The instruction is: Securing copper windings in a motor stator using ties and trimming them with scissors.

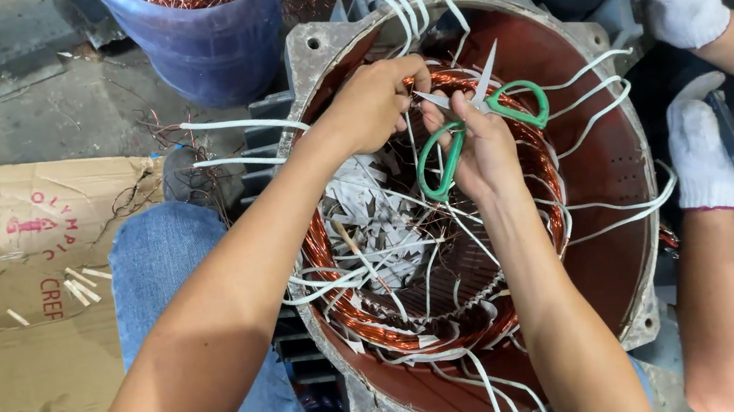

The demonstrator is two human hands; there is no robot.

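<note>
The right hand (482, 148) grips green-handled scissors (470, 126), fingers through the loops, blades pointing up over the copper windings (337, 266) inside the round motor housing (607, 165). Just beside it, the left hand (372, 101) is closed, pinching something at the coil's upper edge (too small to tell what). Two white-gloved hands (700, 153) of another person work at the housing's right rim, and a blue bucket (203, 39) of copper scrap stands beyond.

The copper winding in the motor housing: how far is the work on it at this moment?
Done: the copper winding sits in the motor housing; paper trimmings lie inside. In hand: the right hand holds green scissors, the left hand pinches at the coil. Left: white sleeved leads hang loose.
</note>
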